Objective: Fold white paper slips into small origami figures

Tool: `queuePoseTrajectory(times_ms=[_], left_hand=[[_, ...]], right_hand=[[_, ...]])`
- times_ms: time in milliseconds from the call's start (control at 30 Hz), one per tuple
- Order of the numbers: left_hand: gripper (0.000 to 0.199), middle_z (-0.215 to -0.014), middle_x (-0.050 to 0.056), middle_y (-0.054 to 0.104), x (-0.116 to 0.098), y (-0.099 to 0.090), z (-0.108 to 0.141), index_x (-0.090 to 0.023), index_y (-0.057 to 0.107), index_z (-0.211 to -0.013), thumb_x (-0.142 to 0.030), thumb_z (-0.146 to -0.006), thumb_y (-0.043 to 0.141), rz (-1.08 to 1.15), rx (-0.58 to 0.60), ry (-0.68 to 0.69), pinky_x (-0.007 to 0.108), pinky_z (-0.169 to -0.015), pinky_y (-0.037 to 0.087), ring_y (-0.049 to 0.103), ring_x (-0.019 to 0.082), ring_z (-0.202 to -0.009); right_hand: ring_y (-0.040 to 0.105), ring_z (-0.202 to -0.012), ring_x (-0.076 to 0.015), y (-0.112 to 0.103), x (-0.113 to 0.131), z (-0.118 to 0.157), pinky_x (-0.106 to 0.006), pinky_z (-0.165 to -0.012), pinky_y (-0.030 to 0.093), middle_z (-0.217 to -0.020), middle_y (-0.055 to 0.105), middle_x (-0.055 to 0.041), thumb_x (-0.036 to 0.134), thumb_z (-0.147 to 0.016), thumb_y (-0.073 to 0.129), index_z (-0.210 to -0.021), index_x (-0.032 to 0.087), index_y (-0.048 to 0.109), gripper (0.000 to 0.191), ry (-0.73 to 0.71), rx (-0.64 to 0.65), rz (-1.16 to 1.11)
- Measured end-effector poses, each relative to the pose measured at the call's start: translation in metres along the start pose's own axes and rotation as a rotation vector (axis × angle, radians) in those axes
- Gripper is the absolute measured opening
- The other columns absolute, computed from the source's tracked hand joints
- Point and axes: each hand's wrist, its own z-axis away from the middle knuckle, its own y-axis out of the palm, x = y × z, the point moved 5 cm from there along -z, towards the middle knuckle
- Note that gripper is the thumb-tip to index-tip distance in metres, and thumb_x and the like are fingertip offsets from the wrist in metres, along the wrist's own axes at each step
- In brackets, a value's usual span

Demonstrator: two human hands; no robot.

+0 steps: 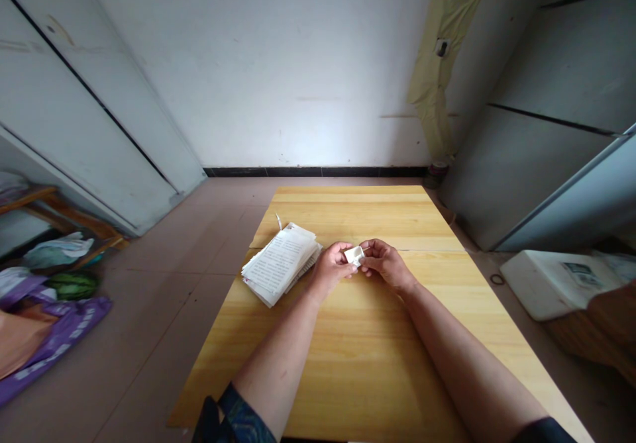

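Plainly, the largest thing before us is the white wall (278,85), scuffed in places and edged with black skirting at its foot. Below it we see the pinkish tiled floor (149,284). A pale panelled unit (64,92) stands on the left, and a grey unit (551,65) with dark seams on the right. Our desk (368,363) has a yellowish wood-grain top with a joint line running across it towards the far end. A yellowish strip (432,92), wrinkled like tape, runs down the wall at right. On the floor at left lies a purple bag (74,347) with white lettering that we cannot make out. Across from it, right of the desk, sits a white container (541,284) bearing a dark label, too small for us to read. The stack of papers (281,261) lies askew at the desk's left side, its top sheet filled with printed lines too fine to read. By the bag we spot a striped watermelon (73,285). Our left hand (334,267) and right hand (390,264) nearly meet above the desk, fingertips pinching opposite sides of a small white piece (354,255), just right of the papers.
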Motion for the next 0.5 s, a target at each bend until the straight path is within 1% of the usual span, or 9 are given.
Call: queuePoseTrajectory(times_ms=[167,300,400,500], left_hand=[[0.049,-0.064,-0.001,0.063,-0.0004,-0.0010,-0.0006,-0.014,0.053,-0.106,-0.015,-0.059,0.068,-0.008,-0.010,0.006,0.022,-0.052,0.046,0.062,0.013,-0.055],[0.050,-0.063,-0.001,0.063,0.0004,-0.0017,-0.0008,-0.012,0.054,-0.107,-0.016,-0.059,0.069,0.002,-0.011,-0.004,0.023,-0.051,0.046,0.062,0.013,-0.054],[0.052,-0.060,-0.002,0.062,0.0008,-0.0016,-0.0006,-0.012,0.054,-0.109,-0.016,-0.059,0.069,-0.002,-0.013,-0.012,0.023,-0.051,0.045,0.062,0.014,-0.053],[0.052,-0.061,-0.001,0.062,0.0006,-0.0007,-0.0009,-0.012,0.054,-0.110,-0.014,-0.059,0.067,-0.018,-0.007,-0.016,0.022,-0.051,0.045,0.061,0.013,-0.053]], right_hand=[[0.055,-0.049,-0.0105,0.0009,0.0016,0.0010,-0.024,-0.046,0.043,-0.062,0.060,0.0051,0.028,-0.058,0.077,-0.090,0.020,0.052,0.041,-0.014,-0.006,-0.009],[0.055,-0.051,-0.0108,0.0012,0.0025,0.0020,-0.024,-0.047,0.043,-0.065,0.060,0.0046,0.030,-0.059,0.077,-0.092,0.020,0.052,0.043,-0.014,0.007,0.003],[0.053,-0.051,-0.0106,0.0001,0.0024,0.0018,-0.022,-0.045,0.038,-0.066,0.060,0.0043,0.032,-0.060,0.077,-0.093,0.021,0.052,0.043,-0.013,0.000,0.043],[0.053,-0.053,-0.0106,-0.0014,0.0027,0.0009,-0.023,-0.049,0.038,-0.067,0.061,0.0038,0.034,-0.060,0.076,-0.091,0.020,0.054,0.041,-0.040,-0.023,0.051]])
